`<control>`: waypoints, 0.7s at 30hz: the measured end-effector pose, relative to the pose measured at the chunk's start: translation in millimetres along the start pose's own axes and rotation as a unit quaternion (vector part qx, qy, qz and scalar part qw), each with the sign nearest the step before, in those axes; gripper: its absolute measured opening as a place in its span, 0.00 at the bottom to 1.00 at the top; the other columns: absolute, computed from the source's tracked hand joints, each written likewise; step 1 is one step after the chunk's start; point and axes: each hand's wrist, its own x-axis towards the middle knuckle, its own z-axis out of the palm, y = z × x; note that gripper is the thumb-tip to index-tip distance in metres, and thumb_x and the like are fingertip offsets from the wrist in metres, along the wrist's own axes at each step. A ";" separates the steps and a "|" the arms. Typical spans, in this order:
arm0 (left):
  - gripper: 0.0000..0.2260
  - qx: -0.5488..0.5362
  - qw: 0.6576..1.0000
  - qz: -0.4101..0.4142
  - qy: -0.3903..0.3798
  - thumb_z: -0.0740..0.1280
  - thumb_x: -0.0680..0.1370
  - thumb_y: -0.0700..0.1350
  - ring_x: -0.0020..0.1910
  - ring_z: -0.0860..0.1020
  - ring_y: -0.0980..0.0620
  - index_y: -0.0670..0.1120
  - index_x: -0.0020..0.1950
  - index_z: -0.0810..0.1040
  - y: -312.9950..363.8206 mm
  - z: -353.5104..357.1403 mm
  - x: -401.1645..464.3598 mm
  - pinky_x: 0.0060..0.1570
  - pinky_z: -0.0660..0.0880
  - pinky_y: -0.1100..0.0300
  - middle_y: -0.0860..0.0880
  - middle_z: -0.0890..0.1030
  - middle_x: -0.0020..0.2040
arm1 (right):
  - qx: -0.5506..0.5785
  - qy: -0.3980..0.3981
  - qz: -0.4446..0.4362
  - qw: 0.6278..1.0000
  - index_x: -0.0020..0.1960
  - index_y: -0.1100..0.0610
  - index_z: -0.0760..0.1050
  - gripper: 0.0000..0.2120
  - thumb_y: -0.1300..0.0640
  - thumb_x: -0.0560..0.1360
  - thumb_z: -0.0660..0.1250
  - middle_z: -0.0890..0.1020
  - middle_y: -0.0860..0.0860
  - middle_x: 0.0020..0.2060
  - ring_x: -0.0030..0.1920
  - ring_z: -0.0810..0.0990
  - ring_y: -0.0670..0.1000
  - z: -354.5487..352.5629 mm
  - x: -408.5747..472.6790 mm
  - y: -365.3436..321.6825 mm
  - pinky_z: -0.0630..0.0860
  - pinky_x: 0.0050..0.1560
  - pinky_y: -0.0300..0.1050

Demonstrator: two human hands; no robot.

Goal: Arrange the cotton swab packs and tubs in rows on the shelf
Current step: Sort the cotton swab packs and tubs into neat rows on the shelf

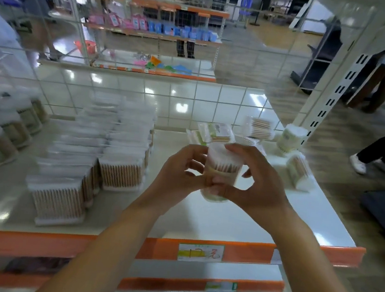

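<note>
**Both hands hold a round tub of cotton swabs above the shelf**

The left hand and the right hand meet around a clear round tub of wooden-stick cotton swabs, raised over the white shelf. The right hand's fingers curl over the tub's top while its thumb presses lower down the front; the left hand's fingers and thumb pinch the tub's left side. The tub leans slightly, its base towards the camera.

To the left on the shelf, two rows of square cotton swab packs run from the front edge back towards the wire grid panel, each pack touching the next. Further left stands another row of boxes, blurred.

Behind the hands, loose bagged swab packs lie in a small heap. Near the right upright, one tub stands upright and another tub lies on its side, just beside the shelf's right edge.

An orange price strip runs along the shelf front, carrying a handwritten price label. A person's legs show on the floor to the right.
</note>
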 end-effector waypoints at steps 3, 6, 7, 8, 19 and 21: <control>0.21 0.008 1.000 0.021 0.019 0.76 0.58 0.53 0.43 0.78 0.56 0.55 0.48 0.75 8.1 -20.3 -6.1 0.41 0.77 0.60 0.59 0.80 0.42 | -0.038 -0.017 -0.031 0.999 0.64 0.53 0.69 0.36 0.52 0.60 0.79 0.70 0.44 0.56 0.50 0.68 0.34 13.8 7.0 -19.4 0.67 0.45 0.24; 0.20 0.056 0.997 0.052 0.033 0.77 0.60 0.52 0.44 0.78 0.58 0.57 0.48 0.74 19.8 -48.4 -14.8 0.40 0.77 0.62 0.58 0.80 0.44 | -0.041 -0.002 -0.048 0.998 0.62 0.55 0.69 0.33 0.57 0.61 0.79 0.68 0.44 0.55 0.50 0.68 0.33 34.7 13.2 -40.9 0.69 0.45 0.23; 0.20 0.083 0.994 0.063 0.031 0.78 0.62 0.49 0.45 0.77 0.59 0.58 0.49 0.73 24.1 -59.7 -18.2 0.42 0.77 0.61 0.58 0.79 0.45 | -0.046 0.010 -0.058 0.997 0.62 0.56 0.69 0.32 0.57 0.62 0.78 0.68 0.45 0.55 0.50 0.68 0.33 42.3 15.6 -48.7 0.68 0.46 0.23; 0.20 0.113 0.990 0.075 0.030 0.77 0.65 0.47 0.45 0.77 0.61 0.59 0.50 0.72 28.1 -72.2 -21.4 0.43 0.77 0.61 0.57 0.79 0.46 | -0.053 0.022 -0.068 0.996 0.62 0.57 0.69 0.31 0.56 0.62 0.77 0.69 0.47 0.55 0.50 0.68 0.35 50.8 18.3 -56.3 0.68 0.47 0.23; 0.19 0.383 0.908 0.151 0.079 0.64 0.74 0.52 0.52 0.72 0.59 0.47 0.63 0.74 36.5 -231.8 -60.4 0.49 0.66 0.71 0.57 0.73 0.53 | -0.047 0.090 -0.105 0.989 0.63 0.59 0.67 0.29 0.60 0.63 0.71 0.67 0.53 0.61 0.59 0.64 0.41 150.8 52.9 -138.2 0.67 0.54 0.24; 0.20 0.409 0.896 0.142 0.094 0.62 0.73 0.54 0.52 0.71 0.59 0.46 0.62 0.75 36.4 -258.4 -68.4 0.49 0.64 0.72 0.56 0.73 0.53 | -0.040 0.078 -0.108 0.990 0.64 0.60 0.67 0.30 0.59 0.63 0.71 0.67 0.56 0.63 0.61 0.65 0.44 172.0 56.1 -154.3 0.67 0.55 0.26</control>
